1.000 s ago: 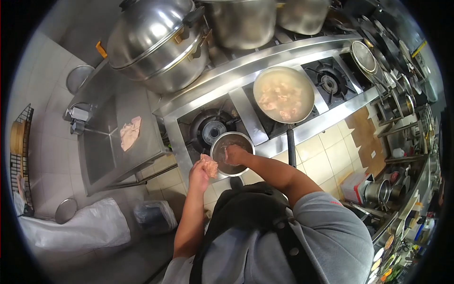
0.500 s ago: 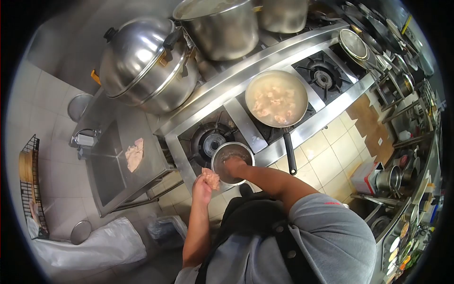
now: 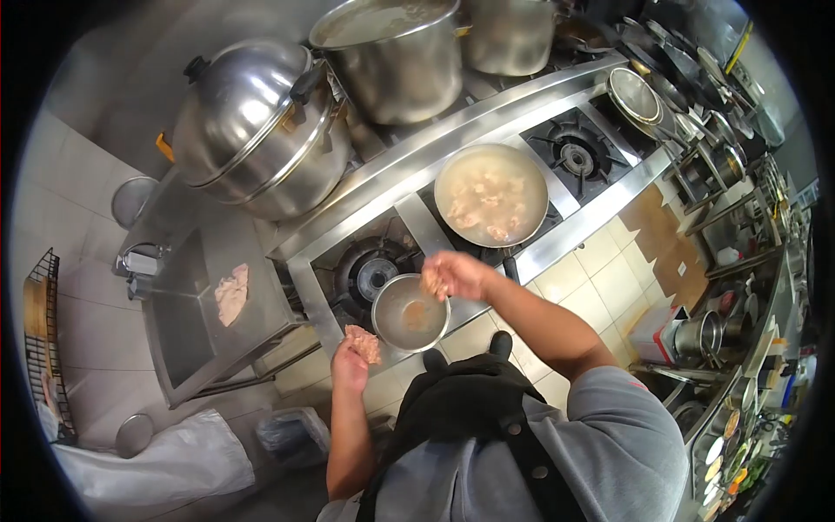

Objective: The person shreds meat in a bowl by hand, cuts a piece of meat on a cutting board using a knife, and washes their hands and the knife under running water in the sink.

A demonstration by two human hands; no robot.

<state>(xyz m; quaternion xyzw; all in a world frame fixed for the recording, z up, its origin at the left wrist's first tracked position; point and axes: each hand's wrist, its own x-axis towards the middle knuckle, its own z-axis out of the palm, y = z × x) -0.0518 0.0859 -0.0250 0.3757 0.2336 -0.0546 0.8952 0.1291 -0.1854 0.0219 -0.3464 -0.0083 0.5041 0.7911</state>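
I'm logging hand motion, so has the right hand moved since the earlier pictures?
Yes: the right hand, inside the metal bowl before, is now over its rim, nearer the frying pan.

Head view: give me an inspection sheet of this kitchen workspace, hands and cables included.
Surface: metal stove; right-end burner bare.
Job's things: metal bowl by the stove's front edge; pan with pale pieces in cloudy liquid.
Clutter: strainers beside the right-end burner; loose pink slab on the sink counter.
Hands: left hand grips a pink lump; right hand above the bowl's rim, whether holding anything unclear.
Cables: nothing seen.
Surroundings: domed-lid pot and tall pot behind.
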